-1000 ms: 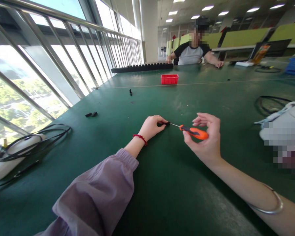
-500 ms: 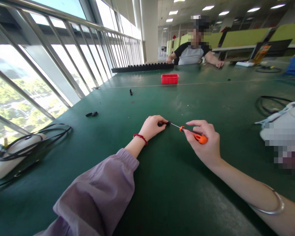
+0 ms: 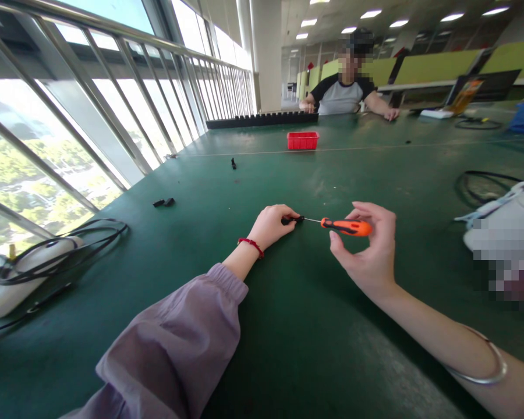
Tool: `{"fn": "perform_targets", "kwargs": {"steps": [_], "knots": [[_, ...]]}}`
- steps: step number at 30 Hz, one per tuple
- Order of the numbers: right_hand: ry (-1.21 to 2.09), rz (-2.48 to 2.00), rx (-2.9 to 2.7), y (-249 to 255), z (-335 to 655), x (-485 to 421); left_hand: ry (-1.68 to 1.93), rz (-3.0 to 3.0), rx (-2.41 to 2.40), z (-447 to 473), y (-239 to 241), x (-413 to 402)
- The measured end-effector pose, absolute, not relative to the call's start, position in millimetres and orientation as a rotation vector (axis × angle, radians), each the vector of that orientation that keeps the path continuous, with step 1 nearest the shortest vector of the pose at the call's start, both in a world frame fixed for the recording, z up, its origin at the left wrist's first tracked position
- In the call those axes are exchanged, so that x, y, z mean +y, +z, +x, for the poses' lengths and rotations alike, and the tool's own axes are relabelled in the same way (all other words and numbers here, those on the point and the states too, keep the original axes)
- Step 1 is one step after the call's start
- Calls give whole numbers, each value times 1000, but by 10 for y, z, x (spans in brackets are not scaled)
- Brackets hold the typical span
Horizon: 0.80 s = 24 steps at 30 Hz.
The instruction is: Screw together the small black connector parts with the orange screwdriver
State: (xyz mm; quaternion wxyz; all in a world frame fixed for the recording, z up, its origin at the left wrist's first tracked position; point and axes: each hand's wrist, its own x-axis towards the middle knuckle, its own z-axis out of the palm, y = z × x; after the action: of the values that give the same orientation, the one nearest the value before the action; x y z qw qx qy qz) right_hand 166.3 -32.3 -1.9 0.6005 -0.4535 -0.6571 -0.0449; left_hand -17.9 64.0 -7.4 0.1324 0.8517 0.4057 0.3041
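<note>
My left hand (image 3: 274, 223) is closed with its fingertips pinching a small black part (image 3: 291, 220), low over the green table. My fingers cover some of that part, and its exact kind is unclear. An orange and black screwdriver (image 3: 346, 227) lies nearly level, its thin shaft running left to the end of the black part. Around its handle is my right hand (image 3: 373, 247). The fingers are curled behind and above the handle, its butt sits by the palm, and the thumb stands apart below it.
Small black pieces (image 3: 169, 202) and another black piece (image 3: 233, 163) lie on the table (image 3: 192, 233). A red bin (image 3: 303, 140) and a long black slotted bar (image 3: 262, 120) are farther back, near a seated person (image 3: 343, 93). Cables (image 3: 70, 253) lie left; a pale bag (image 3: 513, 218) sits right.
My right thumb has come off the screwdriver handle and dropped below it, while the fingers have risen. The handle has swung up to nearly level. The long bar shifted slightly right.
</note>
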Motion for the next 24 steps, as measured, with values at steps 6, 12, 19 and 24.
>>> {"fn": "perform_targets", "kwargs": {"steps": [6, 12, 19, 24], "knots": [[-45, -1144, -1597, -21, 1662, -324, 878, 2482, 1189, -178, -83, 645], [-73, -1081, -1581, -12, 1672, -324, 878, 2488, 1190, -176, -86, 642], [-97, -1050, -1586, -11, 1674, -310, 878, 2489, 1187, -177, -95, 651], [-172, -1106, -1637, -1, 1674, -321, 878, 2502, 1182, -178, -92, 652]]}}
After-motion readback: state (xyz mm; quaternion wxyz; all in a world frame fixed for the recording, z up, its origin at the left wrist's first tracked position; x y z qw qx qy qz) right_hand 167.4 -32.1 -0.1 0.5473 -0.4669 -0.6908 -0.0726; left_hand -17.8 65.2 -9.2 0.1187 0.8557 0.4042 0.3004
